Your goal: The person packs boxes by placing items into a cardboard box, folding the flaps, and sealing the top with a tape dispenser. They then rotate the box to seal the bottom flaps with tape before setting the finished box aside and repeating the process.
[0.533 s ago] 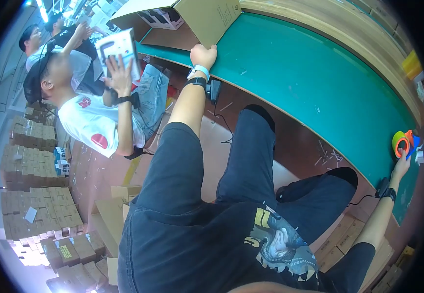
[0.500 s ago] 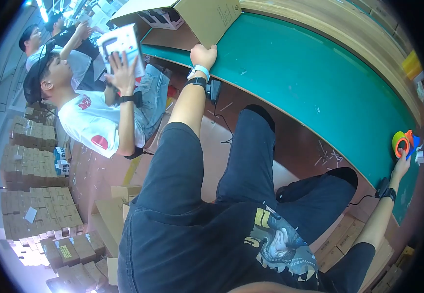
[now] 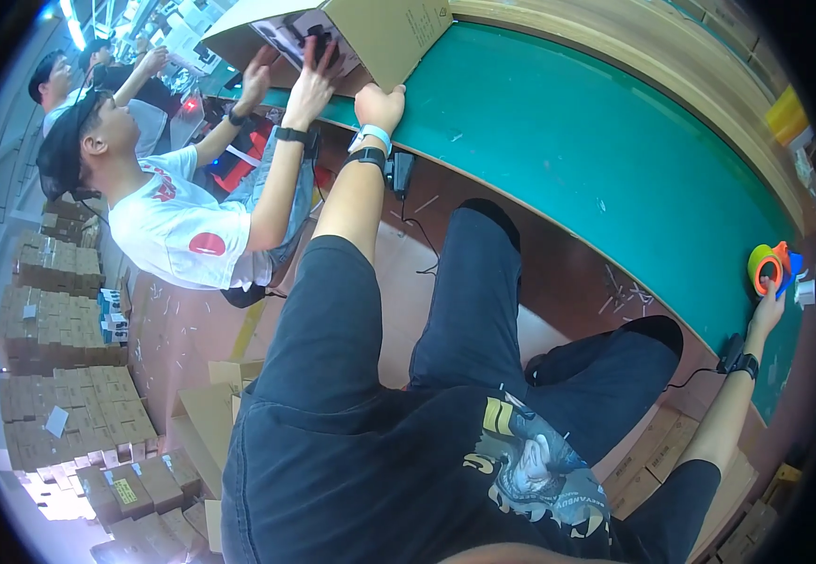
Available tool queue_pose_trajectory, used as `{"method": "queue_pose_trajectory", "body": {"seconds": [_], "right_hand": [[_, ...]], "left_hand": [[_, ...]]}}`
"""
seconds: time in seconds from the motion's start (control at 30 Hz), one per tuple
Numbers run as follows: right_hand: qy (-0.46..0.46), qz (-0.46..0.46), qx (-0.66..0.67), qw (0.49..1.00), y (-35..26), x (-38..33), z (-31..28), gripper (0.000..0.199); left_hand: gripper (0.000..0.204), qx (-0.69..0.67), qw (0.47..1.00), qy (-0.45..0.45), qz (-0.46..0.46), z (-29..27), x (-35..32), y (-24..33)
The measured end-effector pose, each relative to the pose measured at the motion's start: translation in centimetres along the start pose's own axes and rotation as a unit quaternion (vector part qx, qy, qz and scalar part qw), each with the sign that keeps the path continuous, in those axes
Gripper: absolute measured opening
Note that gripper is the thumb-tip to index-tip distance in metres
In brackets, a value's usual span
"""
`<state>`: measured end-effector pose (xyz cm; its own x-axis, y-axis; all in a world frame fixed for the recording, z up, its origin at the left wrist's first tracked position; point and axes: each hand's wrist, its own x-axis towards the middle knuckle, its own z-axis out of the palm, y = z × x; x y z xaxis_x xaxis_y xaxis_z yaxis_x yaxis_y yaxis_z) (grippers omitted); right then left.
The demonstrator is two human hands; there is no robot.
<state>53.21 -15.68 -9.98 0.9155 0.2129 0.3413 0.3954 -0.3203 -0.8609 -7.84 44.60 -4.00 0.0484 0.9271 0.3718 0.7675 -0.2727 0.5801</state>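
A seated worker in dark shorts and a black printed shirt stretched both arms apart along a long green work table (image 3: 558, 141) that ran from eleven o'clock down to three o'clock across the view. The left hand (image 3: 380, 105), at about twelve o'clock, lay on the table's near edge with its fingers curled against the lower corner of one open cardboard box (image 3: 384, 33); the hand touched the box rather than lifted it, and the box stood just beyond the knuckles, toward twelve o'clock, its long side following the table's run. The right hand (image 3: 767, 310), far out at three o'clock, reached up to one tape dispenser (image 3: 770, 266) with an orange and yellow-green roll, which lay directly above the fingertips; at the rim of the fisheye view the fingers appeared to touch its lower edge, though whether they had closed on it could not be told. The two things sat well apart, each within reach of its own hand only: the left for the box, the right for the dispenser. At ten o'clock a co-worker in a white shirt (image 3: 178, 235) pressed two raised hands (image 3: 309, 89) against a printed sheet (image 3: 300, 33) at the mouth of the same box, just left of the worker's left hand, while a second person (image 3: 55, 80) stood behind. Stacks of small brown cartons (image 3: 60, 376) lined the floor at eight o'clock.
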Motion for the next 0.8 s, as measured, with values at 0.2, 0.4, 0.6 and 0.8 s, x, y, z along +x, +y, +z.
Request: {"method": "queue_pose_trajectory", "body": {"seconds": [0.2, 0.4, 0.6, 0.8], "right_hand": [[-0.026, 0.012, 0.052, 0.998, -0.1, -0.6, 1.2, 0.035], [-0.038, 0.017, 0.03, 0.999, 0.9, -1.0, -0.9, 0.036], [-0.033, 0.042, 0.071, 0.996, 0.3, -0.1, 0.3, 0.037], [-0.028, 0.027, 0.071, 0.997, 0.4, -0.1, -0.5, 0.037]], "left_hand": [[0.025, -0.26, 0.958, 0.114, 0.032, 0.5, 1.3, -3.7], [0.012, -0.459, 0.881, 0.068, -0.092, -0.6, 1.6, -6.0], [0.009, -0.264, 0.962, 0.043, 0.058, -0.3, 0.7, -7.1], [0.014, -0.375, 0.923, 0.083, -0.012, 0.2, -2.6, -3.3]]}}
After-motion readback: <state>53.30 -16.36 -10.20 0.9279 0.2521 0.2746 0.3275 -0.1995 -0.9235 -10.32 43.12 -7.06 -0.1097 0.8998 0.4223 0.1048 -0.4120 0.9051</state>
